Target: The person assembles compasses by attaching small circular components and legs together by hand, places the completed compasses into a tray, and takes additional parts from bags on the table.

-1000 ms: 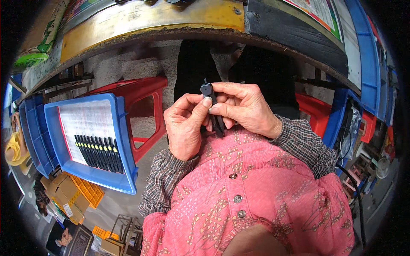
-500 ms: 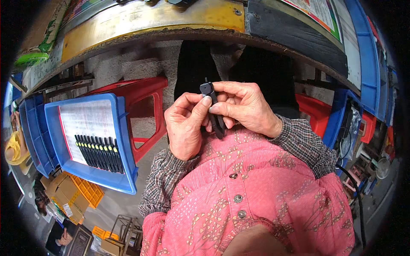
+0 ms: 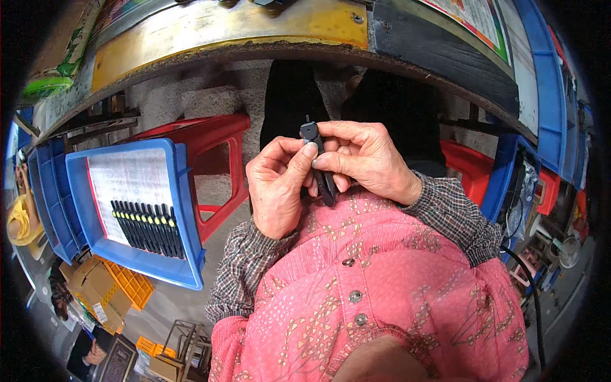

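Held in front of my lap is a small black two-legged part point(image 3: 310, 132), with a blocky head and a thin pin sticking up from it. My left hand point(image 3: 280, 184) pinches it from the left, thumb just below the head. From the other side my right hand point(image 3: 372, 159) grips it between thumb and bent forefinger. The part's two dark legs hang down between the hands toward the pink clothing; fingers hide its middle.
On the left a blue tray point(image 3: 199, 254) holds a row of several slim black pieces point(image 3: 147, 229) with yellow dots. A red stool point(image 3: 238, 153) stands beside it. The worn workbench edge point(image 3: 229, 32) runs across the top. More blue bins point(image 3: 550, 83) line the right.
Both hands and the black part stay almost in place, with only a tiny shift to the right. The grip looks the same.
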Available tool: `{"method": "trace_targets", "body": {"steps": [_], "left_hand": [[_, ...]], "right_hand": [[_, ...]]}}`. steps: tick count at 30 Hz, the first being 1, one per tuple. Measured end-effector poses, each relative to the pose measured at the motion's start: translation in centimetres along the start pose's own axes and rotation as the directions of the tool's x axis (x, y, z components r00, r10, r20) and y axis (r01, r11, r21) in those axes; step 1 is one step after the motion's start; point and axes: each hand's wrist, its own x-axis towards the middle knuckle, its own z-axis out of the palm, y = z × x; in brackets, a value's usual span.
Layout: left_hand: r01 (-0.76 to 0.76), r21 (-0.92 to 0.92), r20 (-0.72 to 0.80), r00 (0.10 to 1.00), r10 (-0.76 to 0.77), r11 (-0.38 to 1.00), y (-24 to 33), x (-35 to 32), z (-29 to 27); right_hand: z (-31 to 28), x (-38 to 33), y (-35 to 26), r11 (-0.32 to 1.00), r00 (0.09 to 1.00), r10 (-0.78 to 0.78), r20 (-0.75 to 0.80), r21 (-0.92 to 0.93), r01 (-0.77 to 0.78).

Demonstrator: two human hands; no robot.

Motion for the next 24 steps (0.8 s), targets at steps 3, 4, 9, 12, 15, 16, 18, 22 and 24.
{"method": "trace_targets", "body": {"steps": [3,4,9,12,15,16,18,22,24], "left_hand": [[-0.001,0.001,-0.009,1.0,0.001,1.0,-0.01,0.06,0.05],[0.003,-0.006,-0.012,1.0,-0.003,1.0,-0.01,0.06,0.06],[0.028,-0.064,-0.014,0.999,-0.029,0.998,-0.1,0.13,-0.02],[0.038,-0.096,-0.015,0.999,-0.039,0.995,-0.11,0.11,-0.01],[0.031,-0.104,-0.012,0.999,-0.032,0.994,-0.29,0.09,-0.12],[0.025,-0.112,-0.01,1.0,-0.026,0.993,-0.37,0.1,-0.15],[0.028,-0.141,-0.004,1.0,-0.029,0.99,-0.46,0.1,-0.25],[0.009,-0.182,0.008,1.0,-0.008,0.983,-0.69,0.02,-0.54],[0.014,-0.196,-0.002,1.0,-0.015,0.981,-0.73,0.03,-0.6]], "right_hand": [[-0.06,0.01,0.13,1.0,1.0,0.006,0.003,0.027,-0.006],[-0.07,0.02,0.21,1.0,1.0,0.003,0.005,0.031,-0.003],[-0.13,0.14,0.26,0.998,1.0,0.01,0.009,0.066,-0.011],[-0.17,0.17,0.39,0.999,1.0,0.002,0.008,0.037,-0.002],[-0.11,0.09,0.34,0.999,1.0,-0.004,-0.002,0.048,0.004],[-0.12,0.08,0.35,0.999,1.0,-0.012,-0.001,0.035,0.012],[-0.2,0.08,0.37,1.0,1.0,-0.021,-0.001,0.023,0.021],[-0.25,0.05,0.35,1.0,1.0,-0.025,-0.003,0.011,0.025],[-0.29,0.07,0.37,1.0,1.0,-0.021,-0.009,0.004,0.021]]}}
